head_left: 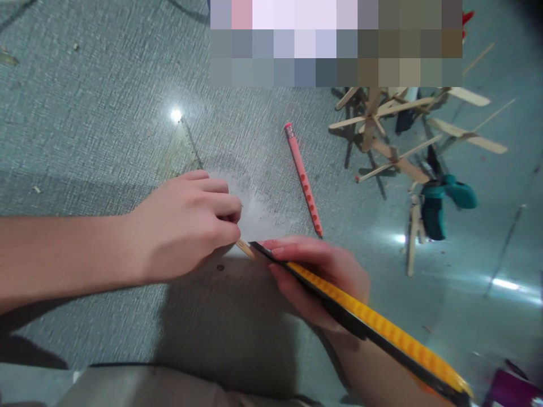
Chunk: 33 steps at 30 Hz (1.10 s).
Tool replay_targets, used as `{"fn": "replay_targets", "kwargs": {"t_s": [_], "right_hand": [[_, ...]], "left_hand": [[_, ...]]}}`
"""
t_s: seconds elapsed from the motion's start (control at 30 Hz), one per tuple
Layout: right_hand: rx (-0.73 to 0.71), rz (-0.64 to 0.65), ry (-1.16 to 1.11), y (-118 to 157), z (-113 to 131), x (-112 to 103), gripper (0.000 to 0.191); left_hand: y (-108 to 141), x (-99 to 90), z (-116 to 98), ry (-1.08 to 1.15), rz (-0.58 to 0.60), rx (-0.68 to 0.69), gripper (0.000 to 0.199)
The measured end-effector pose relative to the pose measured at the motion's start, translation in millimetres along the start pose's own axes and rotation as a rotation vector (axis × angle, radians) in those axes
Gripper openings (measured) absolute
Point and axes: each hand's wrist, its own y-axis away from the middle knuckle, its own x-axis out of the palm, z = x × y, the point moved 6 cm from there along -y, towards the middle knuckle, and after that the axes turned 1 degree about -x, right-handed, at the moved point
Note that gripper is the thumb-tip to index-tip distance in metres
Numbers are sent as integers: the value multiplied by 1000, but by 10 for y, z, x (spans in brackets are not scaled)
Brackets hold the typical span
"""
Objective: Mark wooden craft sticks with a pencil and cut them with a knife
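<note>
My left hand is closed, palm down, around a thin wooden stick, whose end shows past the fingertips. Gripped in my right hand is a yellow and black utility knife. Its dark blade tip lies against or just over the bare end of the stick; actual contact cannot be made out. The knife's long handle extends toward the lower right, over my right wrist. Pale dust lies on the grey textured surface around the fingers.
A pink pencil lies beyond my right hand. At the upper right are assembled wooden sticks and teal-handled pliers. A wooden clothespin-like piece lies beside them. A purple object sits at the lower right corner.
</note>
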Motion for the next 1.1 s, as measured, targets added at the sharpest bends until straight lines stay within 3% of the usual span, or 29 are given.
{"fn": "replay_targets", "kwargs": {"t_s": [0.23,0.4,0.53,0.67,0.87,1.1], "right_hand": [[-38,94,12,6,-18,43,33],[-41,82,22,-3,16,44,30],[-28,74,23,16,24,30,34],[-19,29,43,57,2,-12,39],[-45,51,63,25,54,17,41],[-48,74,149,-34,121,111,34]], "left_hand": [[-45,29,5,59,49,56,24],[-72,-8,-15,65,116,70,24],[-99,-71,-33,10,61,128,30],[-113,-125,11,-50,-9,63,36],[-119,-66,81,20,68,33,38],[-157,-63,77,134,58,151,32]]}}
